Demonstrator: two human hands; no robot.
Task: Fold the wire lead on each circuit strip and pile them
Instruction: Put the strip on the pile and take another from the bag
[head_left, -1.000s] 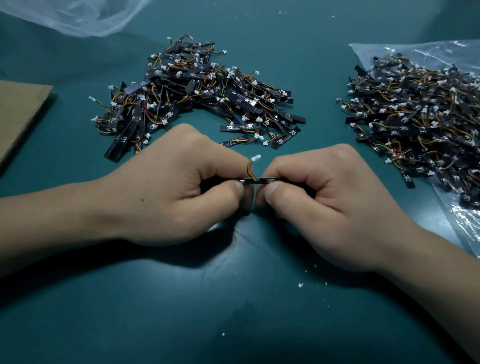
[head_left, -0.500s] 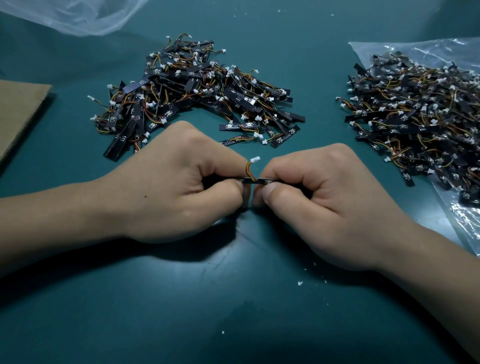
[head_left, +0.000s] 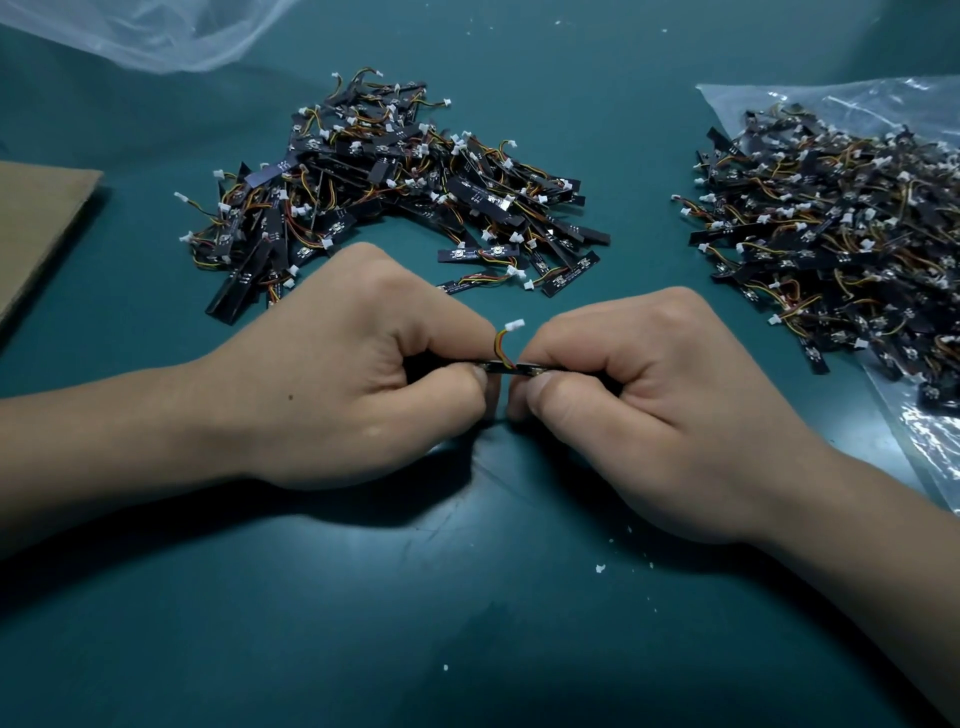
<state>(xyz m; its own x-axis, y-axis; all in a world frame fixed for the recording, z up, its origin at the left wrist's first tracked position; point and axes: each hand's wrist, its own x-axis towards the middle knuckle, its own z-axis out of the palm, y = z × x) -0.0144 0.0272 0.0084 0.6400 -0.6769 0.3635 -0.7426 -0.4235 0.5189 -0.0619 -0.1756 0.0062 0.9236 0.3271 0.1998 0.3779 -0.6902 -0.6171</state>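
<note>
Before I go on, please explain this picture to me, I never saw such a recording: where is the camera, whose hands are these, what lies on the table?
No machine here: a person wears one camera on the head, looking down at their own hands. The left hand and the right hand each pinch one end of a black circuit strip; its coloured wire lead curls up between them and ends in a white plug. On the green table, one pile of such strips lies in the middle; a second pile lies on a clear plastic bag at the right. Cardboard lies at the left.
</note>
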